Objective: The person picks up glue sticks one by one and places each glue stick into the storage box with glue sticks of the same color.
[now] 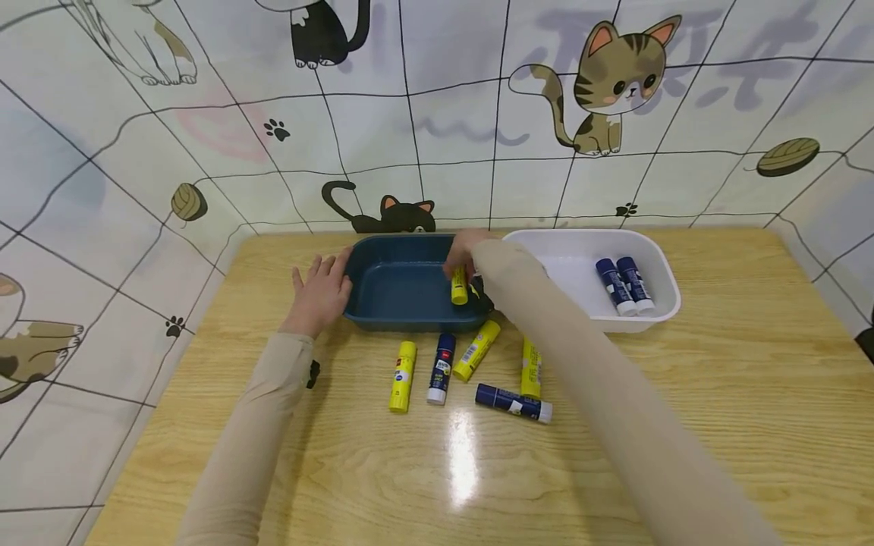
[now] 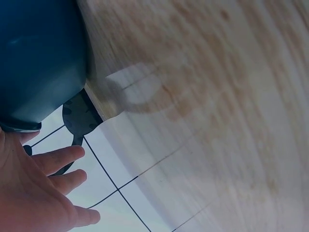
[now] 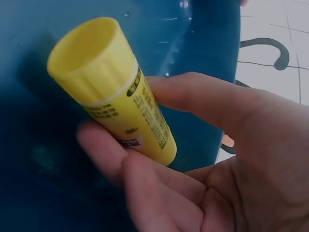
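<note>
My right hand (image 1: 467, 249) pinches a yellow glue stick (image 3: 120, 92) between thumb and fingers, low over the right part of a dark blue tub (image 1: 403, 322). The glue stick tilts in the right wrist view, its ridged yellow end toward the camera. At the tub's left end, my left hand (image 1: 321, 294) has its fingers spread and extended, with the thumb side at the rim. In the left wrist view, that hand (image 2: 36, 188) appears beside the tub's outer wall (image 2: 41, 58), holding nothing.
In front of the tub lie yellow glue sticks (image 1: 403, 377) and navy ones (image 1: 441, 369) with white ends. One yellow stick (image 1: 532, 371) is partly behind the right sleeve. A white tub (image 1: 570, 280) at the right holds two navy glue sticks (image 1: 615, 287). Behind stands a cat-patterned wall (image 1: 451, 136).
</note>
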Available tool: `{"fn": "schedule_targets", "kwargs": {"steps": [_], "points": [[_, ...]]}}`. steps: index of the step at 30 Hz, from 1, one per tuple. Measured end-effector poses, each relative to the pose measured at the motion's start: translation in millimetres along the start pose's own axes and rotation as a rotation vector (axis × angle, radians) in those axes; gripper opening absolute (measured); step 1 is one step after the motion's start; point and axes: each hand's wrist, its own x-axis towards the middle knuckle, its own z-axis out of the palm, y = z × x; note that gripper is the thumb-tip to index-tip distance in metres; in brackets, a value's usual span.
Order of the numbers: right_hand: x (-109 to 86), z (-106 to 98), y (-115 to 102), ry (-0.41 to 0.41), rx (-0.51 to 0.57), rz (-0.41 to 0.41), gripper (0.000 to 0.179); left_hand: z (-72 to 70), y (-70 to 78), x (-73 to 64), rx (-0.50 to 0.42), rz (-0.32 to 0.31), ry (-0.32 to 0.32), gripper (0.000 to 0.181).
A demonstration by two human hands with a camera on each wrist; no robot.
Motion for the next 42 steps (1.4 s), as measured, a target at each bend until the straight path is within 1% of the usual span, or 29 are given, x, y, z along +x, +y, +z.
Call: {"fn": "schedule_targets", "kwargs": {"steps": [1,3,8,11,13,15,18,20,25,33,38,42], "points": [[11.7,-2.2,-6.0,-0.030,-0.088,0.007,0.031,0.4,-0.2,0.0,-0.002,0.001,0.001,0.054],[16.1,-1.3,-8.8,-0.052,-0.117,0.033,0.030,0.9,-0.5,0.0,-0.004,0.001,0.002,0.054],[14.0,2.4,-9.9,-0.079,-0.190,0.015,0.031,1.2,-0.4,0.4,-0.003,0.005,0.004,0.054],[12.1,2.9,-9.3,-0.049,-0.231,-0.004,0.033,1.0,-0.1,0.2,0.000,0.007,0.004,0.054],[10.3,2.5,-9.0,-0.018,-0.211,-0.006,0.033,1.0,-0.1,-0.1,0.003,0.006,0.003,0.054],[7.1,1.1,-9.0,0.003,-0.204,-0.017,0.034,0.8,-0.2,-0.3,0.006,0.005,-0.001,0.054],[0.0,-2.2,-9.2,0.008,-0.186,-0.032,0.037,0.5,0.3,-0.7,0.007,0.001,-0.004,0.054],[-5.2,-4.8,-9.8,0.015,-0.197,-0.047,0.039,0.2,0.4,-0.8,0.007,-0.002,-0.003,0.054],[-18.4,-8.8,-11.6,0.053,-0.180,-0.081,0.043,-0.4,1.1,-1.5,0.006,0.000,-0.002,0.054],[-37.8,-5.8,-10.8,0.060,-0.246,-0.169,0.035,0.9,1.0,-2.2,0.001,-0.001,-0.010,0.054],[-47.4,-3.2,-8.0,0.084,-0.301,-0.205,0.035,0.2,2.7,-3.3,0.003,-0.004,-0.013,0.054],[-54.7,-2.4,-5.1,0.089,-0.314,-0.213,0.034,-0.9,4.5,-3.7,0.001,-0.004,-0.018,0.054]]}}
